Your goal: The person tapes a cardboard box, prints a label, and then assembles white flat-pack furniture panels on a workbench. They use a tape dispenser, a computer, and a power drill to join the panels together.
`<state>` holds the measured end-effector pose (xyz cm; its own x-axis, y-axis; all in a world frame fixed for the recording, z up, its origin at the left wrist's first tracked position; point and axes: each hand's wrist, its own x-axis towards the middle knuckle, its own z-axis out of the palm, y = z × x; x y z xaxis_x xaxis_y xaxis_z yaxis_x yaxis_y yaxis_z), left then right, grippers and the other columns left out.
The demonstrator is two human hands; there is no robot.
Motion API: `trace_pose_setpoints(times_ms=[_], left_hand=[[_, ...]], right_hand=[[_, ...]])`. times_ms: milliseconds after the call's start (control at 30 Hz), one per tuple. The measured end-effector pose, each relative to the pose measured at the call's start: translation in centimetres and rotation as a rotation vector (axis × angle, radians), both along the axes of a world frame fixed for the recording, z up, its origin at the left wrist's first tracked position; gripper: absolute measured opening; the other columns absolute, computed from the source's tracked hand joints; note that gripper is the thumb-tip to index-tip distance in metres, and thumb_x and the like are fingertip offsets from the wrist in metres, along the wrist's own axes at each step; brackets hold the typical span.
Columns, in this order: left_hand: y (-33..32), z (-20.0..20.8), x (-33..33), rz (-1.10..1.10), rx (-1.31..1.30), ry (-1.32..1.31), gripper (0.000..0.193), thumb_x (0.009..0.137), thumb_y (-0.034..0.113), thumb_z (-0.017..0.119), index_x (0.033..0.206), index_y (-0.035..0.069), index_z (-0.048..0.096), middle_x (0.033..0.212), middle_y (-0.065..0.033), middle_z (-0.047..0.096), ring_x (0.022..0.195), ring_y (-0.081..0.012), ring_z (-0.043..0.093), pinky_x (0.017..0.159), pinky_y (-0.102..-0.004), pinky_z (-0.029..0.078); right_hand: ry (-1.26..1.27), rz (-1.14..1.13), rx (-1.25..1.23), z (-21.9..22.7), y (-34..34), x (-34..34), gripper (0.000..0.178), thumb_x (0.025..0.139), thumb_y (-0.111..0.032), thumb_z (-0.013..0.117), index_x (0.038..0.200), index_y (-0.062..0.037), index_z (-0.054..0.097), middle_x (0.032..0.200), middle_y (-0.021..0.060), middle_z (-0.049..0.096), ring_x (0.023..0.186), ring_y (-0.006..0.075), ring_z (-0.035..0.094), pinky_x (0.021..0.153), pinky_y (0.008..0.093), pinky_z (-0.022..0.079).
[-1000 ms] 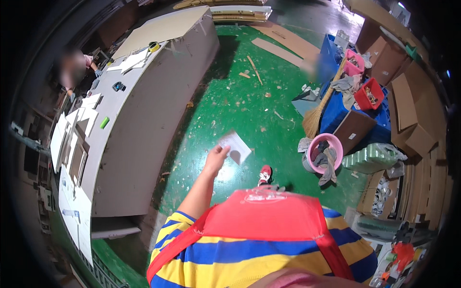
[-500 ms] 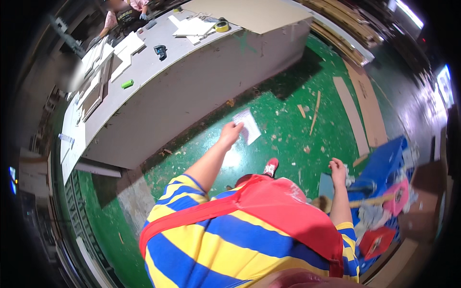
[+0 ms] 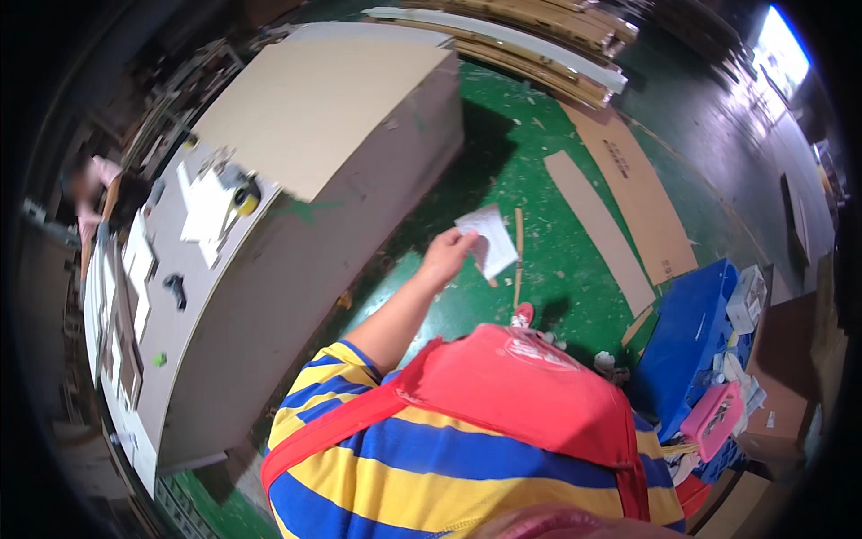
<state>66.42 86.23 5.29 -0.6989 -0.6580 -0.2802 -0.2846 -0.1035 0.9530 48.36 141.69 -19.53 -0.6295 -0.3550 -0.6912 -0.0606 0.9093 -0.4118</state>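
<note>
My left hand (image 3: 446, 255) is closed on the edge of a white sheet of paper (image 3: 489, 241) with print on it. The paper hangs out ahead of me, over the green floor. My right hand and forearm are out of sight; only the striped sleeve shows beside the red apron (image 3: 512, 382). On my left stands a long grey workbench (image 3: 269, 225), apart from my hand. A roll of yellow tape (image 3: 245, 199), white panels (image 3: 205, 211), a dark power tool (image 3: 176, 292) and a small green object (image 3: 160, 359) lie on it.
A large tan board (image 3: 314, 99) covers the bench's far end. Cardboard strips (image 3: 597, 225) lie on the green floor. To my right is a blue crate (image 3: 687, 346) with a pink container (image 3: 716, 416). Stacked boards (image 3: 530, 49) stand at the back; another person (image 3: 99, 193) is across the bench.
The view has turned to the right, and the bench has shifted left in it. My right hand has gone out of view. The paper stays in my left hand.
</note>
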Motion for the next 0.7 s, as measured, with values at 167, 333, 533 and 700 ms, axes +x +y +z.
trace_pose_setpoints(times_ms=[167,333,533,700], left_hand=[[-7.5,-1.2,-13.2,0.090,0.113,-0.100,0.034,0.096,0.035,0.058,0.105,0.003,0.065,0.094,-0.0022,0.064,0.082,-0.0114,0.054,0.077,-0.0267,0.045],[-15.5,2.2,-25.0,0.155,0.198,0.017,0.031,0.097,0.036,0.056,0.097,0.006,0.063,0.096,-0.0020,0.062,0.090,-0.0108,0.054,0.083,-0.0300,0.044],[-27.6,1.4,-41.1,0.035,0.325,0.169,0.037,0.097,0.038,0.055,0.108,0.003,0.063,0.107,-0.0053,0.064,0.100,-0.0137,0.057,0.089,-0.0311,0.044],[-36.9,4.1,-56.0,-0.217,0.257,0.149,0.042,0.097,0.039,0.056,0.113,0.001,0.063,0.110,-0.0060,0.064,0.103,-0.0130,0.056,0.092,-0.0278,0.043]], right_hand=[[0.163,0.044,-0.082,-1.9,-12.0,-19.0,0.027,0.091,-0.025,0.054,0.088,-0.0001,0.065,0.075,0.0124,0.063,0.070,0.0207,0.058,0.066,0.0345,0.046],[0.125,0.028,-0.764,12.8,-44.0,-36.1,0.035,0.086,-0.035,0.068,0.086,-0.0006,0.065,0.075,0.0087,0.063,0.073,0.0166,0.058,0.069,0.0314,0.046],[0.178,0.283,-0.950,26.2,-67.9,-44.2,0.040,0.079,-0.035,0.076,0.101,-0.0052,0.061,0.133,0.0172,0.052,0.128,0.0297,0.046,0.107,0.0380,0.033],[0.275,0.200,-0.926,27.5,-75.8,-55.1,0.030,0.080,-0.023,0.076,0.097,-0.0045,0.059,0.128,0.0162,0.055,0.121,0.0263,0.050,0.104,0.0354,0.035]])
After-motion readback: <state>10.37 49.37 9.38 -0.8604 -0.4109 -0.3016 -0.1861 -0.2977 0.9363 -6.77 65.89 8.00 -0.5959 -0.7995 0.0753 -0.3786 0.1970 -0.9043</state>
